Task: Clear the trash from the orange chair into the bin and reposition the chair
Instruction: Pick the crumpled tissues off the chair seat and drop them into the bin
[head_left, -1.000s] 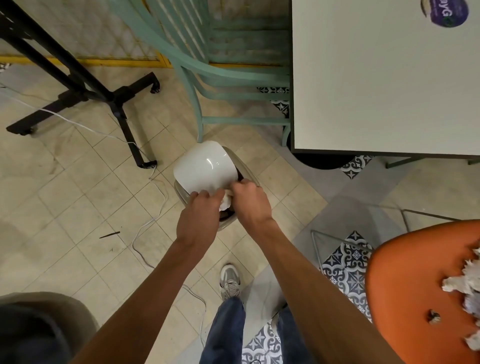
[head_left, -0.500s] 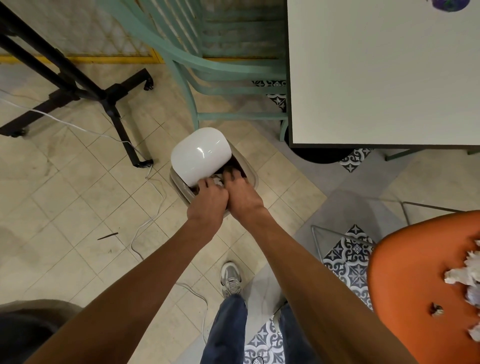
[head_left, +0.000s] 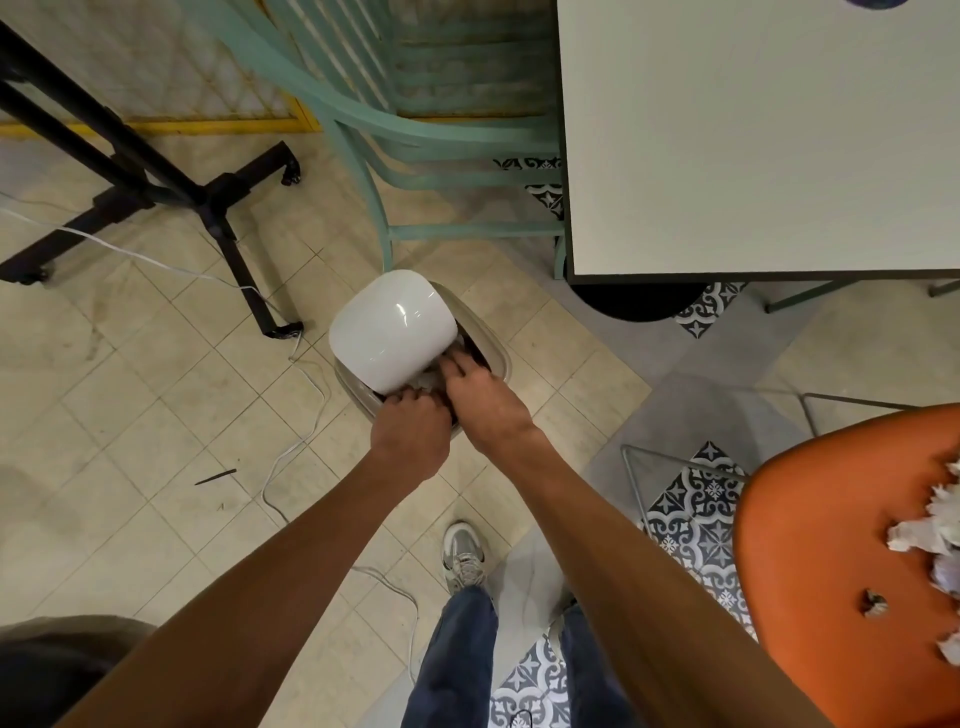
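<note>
Both arms reach down to a small bin (head_left: 494, 355) on the floor, its grey rim rounded at the corners. Its glossy white lid (head_left: 392, 332), a smooth dome with a light glint, tilts up over the far left half, leaving a dark opening on the near right side. A wad of crumpled white paper (head_left: 427, 383) shows in that opening.

The left hand (head_left: 410, 434) sits knuckles-up at the near rim, fingers curled under toward the paper; whether they pinch anything cannot be told from this angle. The right hand (head_left: 480, 395) lies just beside it, touching it, fingers extended fairly straight into the opening and seemingly pressing down beside the wad.

The orange chair (head_left: 821, 525) stands at the lower right, well apart from the bin, its seat a smooth moulded shell on thin wire legs. More ragged paper trash (head_left: 927, 532) lies along its right edge, with a small dark scrap (head_left: 875, 605) nearer the middle.

Beyond the bin stand a mint-green slatted chair (head_left: 415, 140) and a matte white table (head_left: 753, 135) with a dark edge. A black stand (head_left: 156, 182) sits on the beige tiles at left, where a thin white cable (head_left: 291, 457) loops. Patterned blue-and-white tiles lie under the orange chair.
</note>
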